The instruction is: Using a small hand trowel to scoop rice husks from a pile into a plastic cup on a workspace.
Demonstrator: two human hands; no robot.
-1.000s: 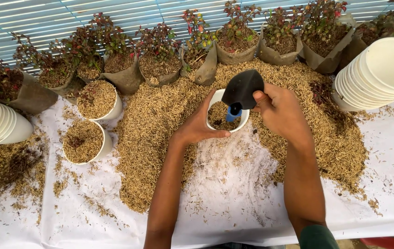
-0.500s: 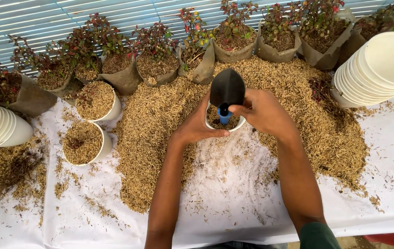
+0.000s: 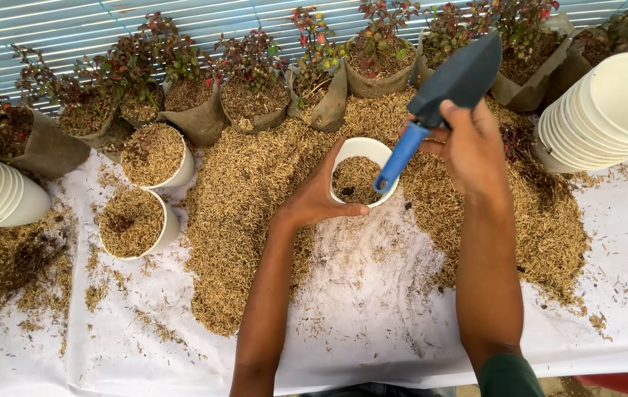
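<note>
left hand (image 3: 319, 200) holds white pot (image 3: 361, 151) | right hand (image 3: 468, 140) lifts trowel (image 3: 450, 88)

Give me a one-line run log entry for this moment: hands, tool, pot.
left hand: grips partly filled white plastic pot | right hand: holds dark blue-handled trowel raised over pot | surroundings: tan husk heap on white sheet

Trowel (image 3: 455, 77): blade looking like matt dark plastic or coated metal, can't tell which; handle showing smooth blue plastic. Pot (image 3: 361, 180): smooth white plastic, slight sheen, and holding dry, rough, fibrous husk fill. Husk pile (image 3: 255, 191): looking coarse, straw-coloured, matt. Sheet (image 3: 372, 316) covering the table: thin white plastic or cloth, creasing, dusted with grit. Stacked pots (image 3: 615, 110): same smooth white plastic. Grow bags (image 3: 203, 121): looking like matt brown-grey fabric, wrinkling.
</note>
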